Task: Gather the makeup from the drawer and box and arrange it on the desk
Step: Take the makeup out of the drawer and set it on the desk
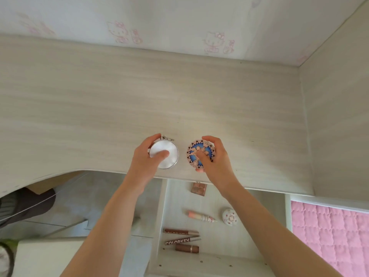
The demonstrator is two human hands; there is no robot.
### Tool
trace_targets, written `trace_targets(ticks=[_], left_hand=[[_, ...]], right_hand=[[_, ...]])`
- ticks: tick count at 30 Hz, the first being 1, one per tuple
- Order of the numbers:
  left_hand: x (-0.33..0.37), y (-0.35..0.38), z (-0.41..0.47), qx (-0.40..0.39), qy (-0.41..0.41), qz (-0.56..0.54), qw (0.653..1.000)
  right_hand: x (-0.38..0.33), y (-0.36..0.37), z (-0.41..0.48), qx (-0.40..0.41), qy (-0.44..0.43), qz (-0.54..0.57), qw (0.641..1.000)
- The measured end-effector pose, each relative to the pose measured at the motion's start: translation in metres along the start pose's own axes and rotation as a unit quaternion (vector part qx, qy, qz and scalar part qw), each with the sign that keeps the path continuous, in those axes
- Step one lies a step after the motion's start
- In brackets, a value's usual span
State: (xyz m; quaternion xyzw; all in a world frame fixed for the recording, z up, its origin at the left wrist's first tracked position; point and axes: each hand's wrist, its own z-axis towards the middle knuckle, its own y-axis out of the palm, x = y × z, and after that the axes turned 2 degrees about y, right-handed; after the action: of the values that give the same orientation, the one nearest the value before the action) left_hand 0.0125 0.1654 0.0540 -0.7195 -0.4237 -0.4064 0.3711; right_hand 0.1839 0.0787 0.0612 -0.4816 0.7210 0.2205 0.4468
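Note:
My left hand [146,156] grips a round white compact [166,155] with a silver rim and ring, near the front edge of the pale wooden desk [139,96]. Beside it, my right hand [214,156] grips a round compact with a blue and pink patterned lid [196,151]. Below the desk edge an open drawer [249,206] holds a small square brown palette [198,188], a pink and cream tube [200,216], a small round white case [229,216], two brown Colorkey tubes [182,236] and a brown lipstick [186,248].
A wall papered with pink cat figures [179,23] backs the desk, and a wooden side panel [337,116] closes it on the right. A pink quilted cover [329,236] lies at lower right. A dark chair part [26,204] shows at lower left.

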Motion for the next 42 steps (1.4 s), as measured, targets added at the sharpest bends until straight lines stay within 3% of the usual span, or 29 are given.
trace_targets(ticks=[14,22,30,42], left_hand=[[0.036,-0.004,0.139,-0.014,0.033,0.062,0.997],[0.021,-0.003,0.137,-0.035,0.02,0.093,0.995],[0.017,0.012,0.137,0.015,0.085,0.198,0.976],[0.032,0.014,0.16,-0.067,0.077,0.305,0.947]], right_hand=[[-0.051,0.051,0.118,0.044,0.004,-0.104,0.994],[-0.04,0.042,0.126,0.058,0.009,-0.168,0.984],[-0.032,0.037,0.13,0.085,0.004,-0.301,0.95],[-0.034,0.038,0.139,0.122,-0.003,-0.332,0.935]])
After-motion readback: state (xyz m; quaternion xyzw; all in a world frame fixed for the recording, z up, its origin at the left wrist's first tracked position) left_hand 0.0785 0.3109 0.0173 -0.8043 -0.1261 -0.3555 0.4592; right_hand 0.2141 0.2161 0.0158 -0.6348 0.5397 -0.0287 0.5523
